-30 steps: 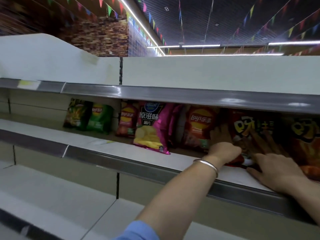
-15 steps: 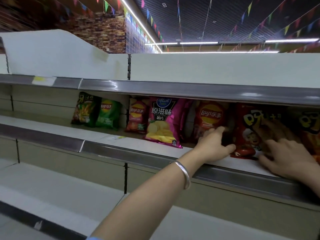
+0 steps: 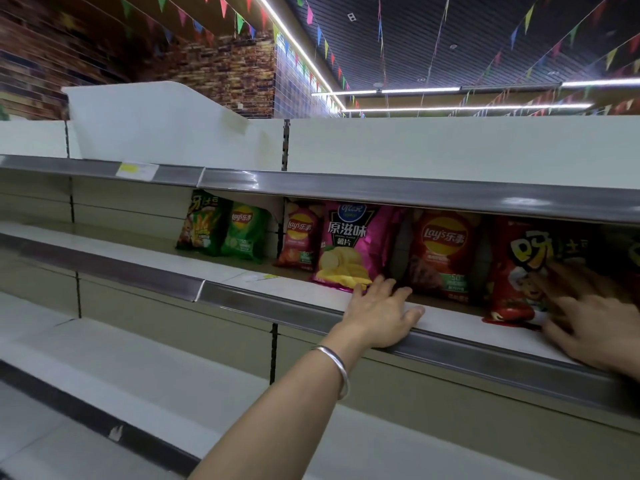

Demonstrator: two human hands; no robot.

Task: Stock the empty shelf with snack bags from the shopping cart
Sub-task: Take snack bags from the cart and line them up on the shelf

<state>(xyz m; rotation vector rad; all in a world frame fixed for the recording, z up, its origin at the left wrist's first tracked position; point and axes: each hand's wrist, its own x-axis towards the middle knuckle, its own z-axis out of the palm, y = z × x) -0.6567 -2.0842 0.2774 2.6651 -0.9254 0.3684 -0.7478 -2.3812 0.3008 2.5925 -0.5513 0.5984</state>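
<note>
Item: red snack bag [image 3: 519, 271], standing at lower right of frame on the middle shelf [image 3: 311, 296]. Likely light, air-filled, slick film, contents crushable; hold by its sides. Right hand [image 3: 595, 327], blurred, fingers extended against its front. Left hand [image 3: 381, 313] flat, released, at frame centre. Adjoining: orange bag [image 3: 443, 251], magenta bag [image 3: 349, 244].

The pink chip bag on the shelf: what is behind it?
Behind the pink bag only a grey shelf back panel shows at its right edge. The bag covers the rest, so a second bag there cannot be ruled out.
</note>
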